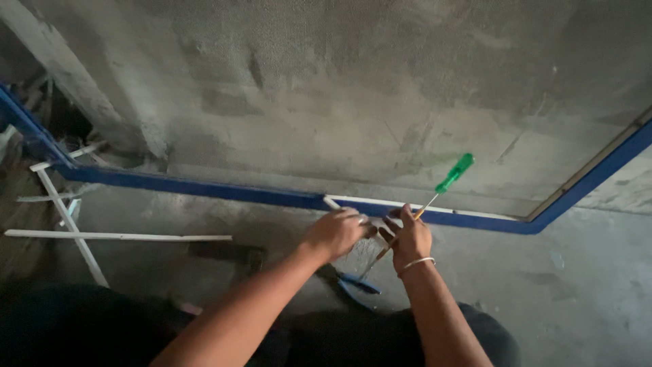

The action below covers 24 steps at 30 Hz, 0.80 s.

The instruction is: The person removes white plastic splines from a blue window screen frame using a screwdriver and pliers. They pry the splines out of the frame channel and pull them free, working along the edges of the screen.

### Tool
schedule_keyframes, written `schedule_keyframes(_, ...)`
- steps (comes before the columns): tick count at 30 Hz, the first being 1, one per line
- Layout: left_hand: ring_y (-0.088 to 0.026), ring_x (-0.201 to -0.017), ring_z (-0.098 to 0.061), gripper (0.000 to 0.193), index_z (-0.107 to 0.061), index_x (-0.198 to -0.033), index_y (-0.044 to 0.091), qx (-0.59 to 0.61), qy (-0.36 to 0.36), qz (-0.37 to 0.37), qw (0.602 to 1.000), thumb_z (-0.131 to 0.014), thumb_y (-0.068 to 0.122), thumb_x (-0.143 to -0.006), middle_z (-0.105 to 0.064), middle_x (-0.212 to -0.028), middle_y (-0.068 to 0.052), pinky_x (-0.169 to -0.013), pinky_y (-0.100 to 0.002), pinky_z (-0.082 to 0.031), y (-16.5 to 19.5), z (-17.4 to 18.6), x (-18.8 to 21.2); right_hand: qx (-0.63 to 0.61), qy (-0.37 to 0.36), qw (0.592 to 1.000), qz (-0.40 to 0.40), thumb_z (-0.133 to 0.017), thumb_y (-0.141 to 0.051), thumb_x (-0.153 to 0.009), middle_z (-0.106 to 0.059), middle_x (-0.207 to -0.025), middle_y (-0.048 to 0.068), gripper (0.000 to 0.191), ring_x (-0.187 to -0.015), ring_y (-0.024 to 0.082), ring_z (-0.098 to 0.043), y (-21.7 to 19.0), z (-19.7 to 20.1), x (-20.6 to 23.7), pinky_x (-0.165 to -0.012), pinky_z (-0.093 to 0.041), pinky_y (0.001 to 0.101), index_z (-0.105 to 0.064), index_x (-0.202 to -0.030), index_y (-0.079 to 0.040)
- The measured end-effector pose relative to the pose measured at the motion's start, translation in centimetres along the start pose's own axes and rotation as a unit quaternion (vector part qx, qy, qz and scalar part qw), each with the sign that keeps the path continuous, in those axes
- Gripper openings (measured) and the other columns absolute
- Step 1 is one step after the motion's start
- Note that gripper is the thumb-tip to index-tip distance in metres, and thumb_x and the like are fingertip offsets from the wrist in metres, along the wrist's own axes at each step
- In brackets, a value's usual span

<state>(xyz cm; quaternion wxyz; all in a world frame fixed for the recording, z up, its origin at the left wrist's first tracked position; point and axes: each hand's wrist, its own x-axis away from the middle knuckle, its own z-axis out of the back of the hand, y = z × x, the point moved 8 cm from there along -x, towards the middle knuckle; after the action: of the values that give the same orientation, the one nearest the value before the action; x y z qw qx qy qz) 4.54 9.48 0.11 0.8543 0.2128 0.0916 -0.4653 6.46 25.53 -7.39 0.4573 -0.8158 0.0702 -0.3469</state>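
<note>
The right hand (409, 238) is closed around the shaft of a screwdriver (435, 197), whose green handle points toward 1 o'clock; its tip is hidden behind the fingers. The left hand (336, 232), at 9 o'clock of the right, curls narrowly on a white strip (353, 207) lying along the blue frame (204, 185); what it pinches is hard to make out. Blue pliers (356, 285) lie on the floor (584, 285) below, partly covered by the forearms. Loose white strips (115, 236) lie at 9 o'clock.

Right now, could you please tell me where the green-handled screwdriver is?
In the head view, the green-handled screwdriver is right of centre, held in the right hand, its handle slanting up over the blue frame.
</note>
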Motion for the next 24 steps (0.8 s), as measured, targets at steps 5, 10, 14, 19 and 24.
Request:
schedule_keyframes(5, -0.027, -0.09, -0.073, 0.011, -0.073, -0.104, 0.01, 0.006, 0.118, 0.365, 0.924, -0.067, 0.016, -0.097, -0.076, -0.104, -0.009, -0.077, -0.042, -0.058, -7.0, 8.4, 10.5, 0.071, 0.019, 0.997, -0.006, -0.056, -0.033, -0.102, -0.064, -0.118, 0.012, 0.037, -0.098, 0.029, -0.069, -1.0, -0.5, 1.3, -0.079, -0.063, 0.0438, -0.058, -0.121, -0.002)
schedule_keyframes(10, -0.047, -0.148, -0.036, 0.094, -0.023, -0.162, -0.002, -0.209, 0.285, 0.424, 0.834, -0.079, 0.024, -0.091, -0.03, -0.163, -0.03, -0.121, -0.06, -0.03, -8.2, 21.9, 16.2, 0.108, 0.126, 0.978, 0.128, -0.055, -0.025, -0.105, -0.071, -0.107, 0.006, 0.022, -0.075, 0.028, -0.06, -3.6, -0.6, 3.1, -0.061, -0.049, 0.0417, -0.063, -0.112, -0.005)
schedule_keyframes(14, -0.039, -0.143, -0.039, 0.086, -0.036, -0.153, 0.018, -0.22, 0.188, 0.161, 0.943, -0.082, 0.034, -0.082, -0.038, -0.155, -0.017, -0.118, -0.065, -0.026, -0.4, 22.8, 11.6, 0.274, -0.12, 0.852, 0.429, -0.057, -0.012, -0.105, -0.075, -0.101, 0.004, 0.016, -0.088, 0.02, -0.068, -5.4, -8.2, 8.5, -0.075, -0.056, 0.0338, -0.072, -0.11, -0.007)
schedule_keyframes(19, -0.025, -0.106, -0.065, 0.058, -0.062, -0.131, 0.027, -0.102, -0.07, 0.28, 0.952, -0.077, 0.053, -0.081, -0.065, -0.127, -0.004, -0.092, -0.046, -0.052, -4.0, 18.7, 9.9, 0.631, -0.217, 0.589, 0.456, -0.074, -0.035, -0.087, -0.078, -0.09, 0.0, 0.016, -0.083, 0.023, -0.071, -1.2, -13.7, 14.1, -0.062, -0.057, 0.0399, -0.08, -0.09, -0.021)
schedule_keyframes(24, -0.016, -0.075, -0.07, 0.037, -0.077, -0.111, 0.02, 0.224, -0.113, 0.337, 0.907, -0.08, 0.042, -0.081, -0.076, -0.087, -0.003, -0.068, -0.033, -0.056, -12.5, 13.4, 13.2, 0.674, -0.202, 0.598, 0.382, -0.079, -0.041, -0.081, -0.077, -0.084, 0.003, 0.026, -0.078, 0.023, -0.071, -2.9, -13.5, 11.2, -0.063, -0.058, 0.0397, -0.081, -0.092, -0.018)
